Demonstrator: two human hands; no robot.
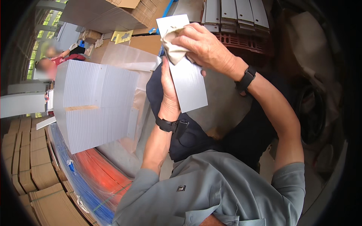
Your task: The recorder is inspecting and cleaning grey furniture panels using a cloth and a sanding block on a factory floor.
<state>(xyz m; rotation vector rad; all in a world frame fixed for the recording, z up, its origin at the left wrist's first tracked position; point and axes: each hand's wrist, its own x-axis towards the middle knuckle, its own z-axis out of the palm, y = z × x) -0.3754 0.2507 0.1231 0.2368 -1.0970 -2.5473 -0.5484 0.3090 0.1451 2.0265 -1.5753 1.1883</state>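
Note:
A long silvery-grey flat panel (190, 88) is held up in front of me, tilted, its far end near the top edge of the view. My left hand (169, 88) grips the panel from below, thumb along its left edge and fingertips showing at its right edge. In my right hand (205, 47) is a bunched off-white cloth (175, 51), pressed on the panel's face toward the far end. The right fingers are curled over the cloth. Part of the panel is covered by the cloth and the right hand.
At left stands a big stack of similar grey panels (98, 109). White panels with holes (235, 13) rest on a reddish-brown plastic crate (241, 41) at far right. Cardboard stacks (41, 150), plastic-wrapped red and blue material (102, 173) and a yellow label (121, 37) lie around. Other people (56, 58) are at far left.

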